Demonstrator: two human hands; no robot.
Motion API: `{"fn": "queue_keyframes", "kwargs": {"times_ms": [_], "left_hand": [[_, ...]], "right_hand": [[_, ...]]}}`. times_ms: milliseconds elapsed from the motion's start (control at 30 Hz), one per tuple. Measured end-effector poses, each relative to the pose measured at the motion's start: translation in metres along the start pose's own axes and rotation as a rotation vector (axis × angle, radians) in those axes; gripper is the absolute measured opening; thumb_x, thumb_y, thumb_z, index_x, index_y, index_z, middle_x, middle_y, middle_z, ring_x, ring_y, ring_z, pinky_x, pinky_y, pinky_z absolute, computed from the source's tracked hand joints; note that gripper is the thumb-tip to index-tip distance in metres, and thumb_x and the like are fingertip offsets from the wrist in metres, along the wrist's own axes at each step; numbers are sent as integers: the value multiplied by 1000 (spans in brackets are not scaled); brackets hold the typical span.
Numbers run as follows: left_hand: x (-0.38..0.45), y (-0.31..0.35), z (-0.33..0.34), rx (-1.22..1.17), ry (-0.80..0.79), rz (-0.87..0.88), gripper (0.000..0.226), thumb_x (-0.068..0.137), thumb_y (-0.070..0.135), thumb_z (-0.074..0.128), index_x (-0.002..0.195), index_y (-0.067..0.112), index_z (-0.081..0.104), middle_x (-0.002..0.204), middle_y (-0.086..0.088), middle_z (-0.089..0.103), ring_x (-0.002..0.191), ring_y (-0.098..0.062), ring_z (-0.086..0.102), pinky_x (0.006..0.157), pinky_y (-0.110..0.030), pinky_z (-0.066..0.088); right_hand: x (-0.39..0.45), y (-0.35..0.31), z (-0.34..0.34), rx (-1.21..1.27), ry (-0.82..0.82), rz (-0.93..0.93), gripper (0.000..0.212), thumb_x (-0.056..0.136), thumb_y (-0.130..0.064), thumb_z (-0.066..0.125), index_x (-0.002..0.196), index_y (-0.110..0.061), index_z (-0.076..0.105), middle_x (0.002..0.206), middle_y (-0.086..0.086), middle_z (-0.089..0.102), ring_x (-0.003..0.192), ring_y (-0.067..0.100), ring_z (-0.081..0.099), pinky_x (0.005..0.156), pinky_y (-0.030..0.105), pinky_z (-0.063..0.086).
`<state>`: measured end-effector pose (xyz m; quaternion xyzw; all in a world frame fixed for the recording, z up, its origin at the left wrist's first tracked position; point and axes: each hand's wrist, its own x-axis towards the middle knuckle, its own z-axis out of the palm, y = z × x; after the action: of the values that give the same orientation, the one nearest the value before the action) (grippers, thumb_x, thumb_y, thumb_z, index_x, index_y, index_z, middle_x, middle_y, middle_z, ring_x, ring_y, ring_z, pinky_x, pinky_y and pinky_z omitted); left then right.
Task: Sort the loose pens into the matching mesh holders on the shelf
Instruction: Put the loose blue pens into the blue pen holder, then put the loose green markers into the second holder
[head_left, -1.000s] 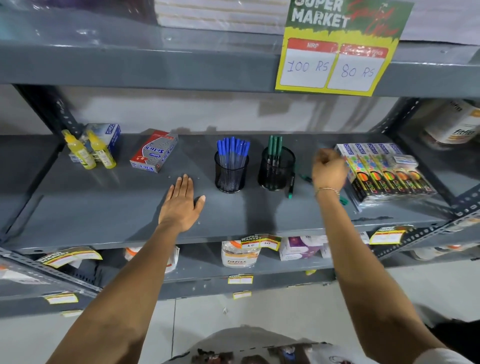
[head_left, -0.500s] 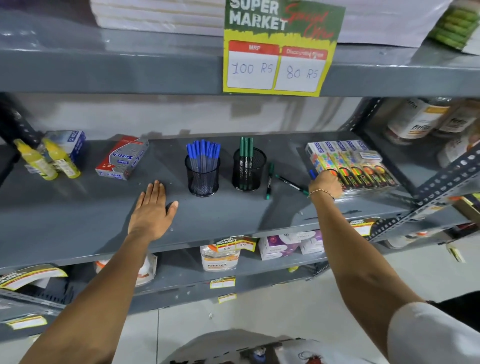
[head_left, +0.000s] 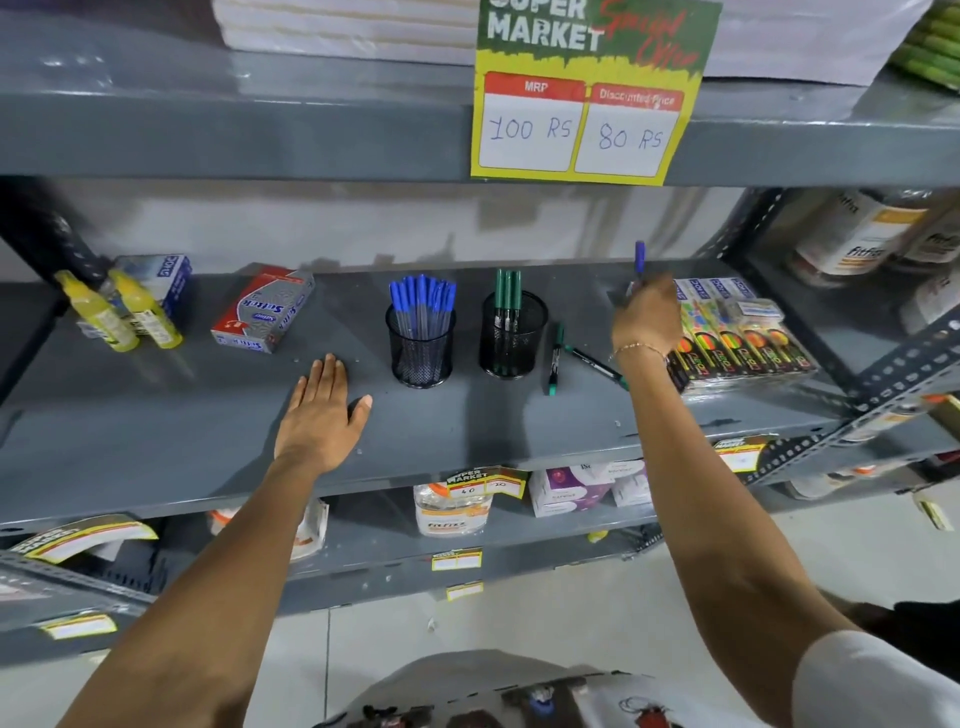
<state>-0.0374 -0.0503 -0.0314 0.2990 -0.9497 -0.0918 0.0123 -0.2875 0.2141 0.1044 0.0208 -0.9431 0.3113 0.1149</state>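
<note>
Two black mesh holders stand mid-shelf. The left holder (head_left: 421, 348) is full of blue-capped pens, and the right holder (head_left: 513, 338) has three green pens. Two loose green pens lie on the shelf just right of it, one (head_left: 556, 359) nearly straight, the other (head_left: 596, 365) slanting toward my wrist. My right hand (head_left: 647, 317) is raised above the shelf, closed on a blue pen (head_left: 639, 257) that points up. My left hand (head_left: 323, 410) rests flat on the shelf, fingers spread, left of the blue holder.
The grey metal shelf (head_left: 156, 431) also carries two yellow glue bottles (head_left: 122, 317), a red and grey box (head_left: 264, 307) and packs of highlighters (head_left: 737, 332) at the right. A price sign (head_left: 582, 104) hangs from the shelf above. Jars stand at the far right.
My right hand was down on the shelf by the highlighter packs half a second ago; now it has lifted with a blue pen in it. The left hand stayed flat.
</note>
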Motion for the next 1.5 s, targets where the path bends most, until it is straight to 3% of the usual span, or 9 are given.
{"fn": "queue_keyframes", "kwargs": {"times_ms": [133,200,267,400,500,733,967,1133,1500], "left_hand": [[0,2,-2,-3,-11,0,71,97,47,22,150,4,3,161,-11,0,149,-22,-2,121,-36,-1],[-1,1,-4,-2,-12,-4,71,97,48,21,150,4,2,161,-10,0,149,-22,-2,121,-36,-1],[-2,1,-4,4,-9,2,72,97,49,20,150,4,2,161,-11,0,149,-22,-2,121,-35,-1],[-3,0,-4,-6,-4,13,72,97,49,20,150,4,3,161,-10,1,149,-22,-2,121,-35,0],[-3,0,-5,-11,0,10,72,97,50,21,150,5,3,161,-10,2,149,-21,-1,121,-35,0],[-1,-1,-4,-1,-18,14,73,96,52,18,151,6,2,161,-10,0,149,-21,-2,122,-36,0],[-1,0,-2,9,-28,8,72,97,50,17,150,6,0,161,-9,-3,149,-20,-5,121,-35,-3],[-1,1,-2,1,-13,10,72,97,49,20,150,4,2,161,-11,-1,149,-22,-3,121,-36,-1],[-1,1,-2,15,-13,7,72,97,51,18,150,6,1,161,-10,-1,149,-21,-3,121,-35,-2]], "right_hand": [[-25,-66,-16,477,72,-193,19,95,-4,43,112,3,47,99,16,66,83,27,62,75,30,48],[-50,-94,-9,583,-23,-252,13,97,-4,39,105,2,47,78,2,61,61,6,55,58,9,38],[-72,-108,12,599,-175,-276,11,94,1,41,102,1,48,71,-4,53,60,1,52,57,5,37],[-98,-111,60,540,-442,-222,9,95,-14,48,96,-7,54,79,3,60,76,20,56,79,32,50],[-108,-109,78,339,-474,-236,28,95,-28,51,104,-5,63,96,9,72,89,27,67,77,31,52],[-104,-102,76,190,-467,-309,27,92,-33,57,93,-9,68,91,10,73,86,26,68,73,31,54],[-59,-57,37,250,-159,-134,31,96,-32,46,96,-9,65,91,14,73,86,31,68,64,22,39],[-31,-6,43,17,-314,48,29,94,-25,47,96,-4,68,103,20,70,95,35,65,75,33,49],[-33,2,66,-200,-444,59,27,84,-15,64,105,2,64,114,21,63,106,38,61,85,41,53]]}}
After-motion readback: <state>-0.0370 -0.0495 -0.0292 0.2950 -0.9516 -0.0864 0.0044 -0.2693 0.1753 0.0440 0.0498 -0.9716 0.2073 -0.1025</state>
